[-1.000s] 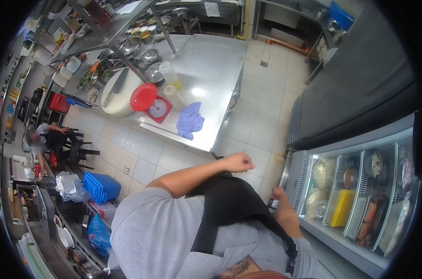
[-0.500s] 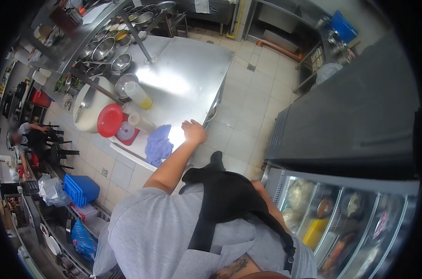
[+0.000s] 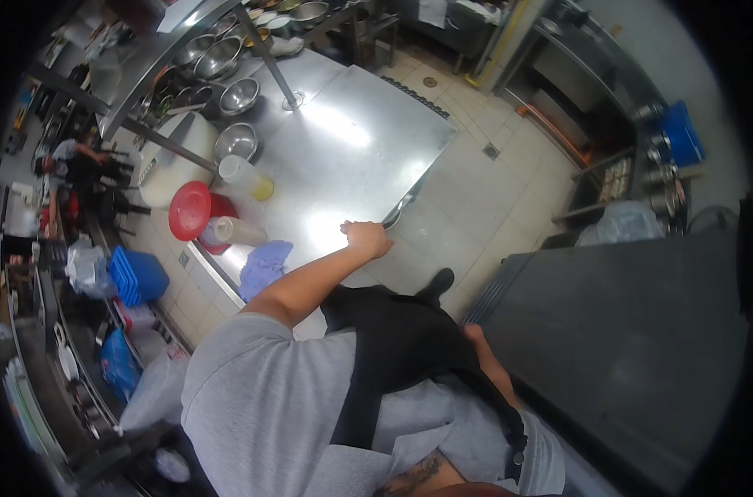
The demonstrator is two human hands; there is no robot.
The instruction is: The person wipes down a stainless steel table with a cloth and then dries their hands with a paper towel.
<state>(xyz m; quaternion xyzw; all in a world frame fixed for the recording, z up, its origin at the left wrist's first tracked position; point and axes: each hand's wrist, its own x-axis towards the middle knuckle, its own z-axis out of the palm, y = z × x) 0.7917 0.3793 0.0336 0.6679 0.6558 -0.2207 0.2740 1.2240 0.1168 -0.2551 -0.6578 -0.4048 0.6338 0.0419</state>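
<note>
My left hand (image 3: 368, 238) is over the near right edge of the steel table (image 3: 368, 124), its fingers curled together with nothing visible in them. Left of my forearm lies a crumpled purple cloth (image 3: 264, 267). Beyond the cloth are a squeeze bottle (image 3: 239, 231), a bottle of yellow liquid (image 3: 245, 178) and a red scale partly behind a red dish (image 3: 191, 210). Low at my right side, beside the black apron (image 3: 401, 331), is my right hand (image 3: 473, 334); its fingers are mostly hidden, and whatever it might hold cannot be seen.
A large grey cabinet (image 3: 617, 331) stands close on my right. Steel bowls (image 3: 239, 96) and a round white board (image 3: 177, 161) are at the table's far left. Blue bins (image 3: 138, 275) stand at the left. Another person (image 3: 78, 170) is in the far left background.
The view has turned, and the lit, food-filled compartments at the right are out of sight. My left hand has moved forward to the table edge, its fingers now curled in after being spread.
</note>
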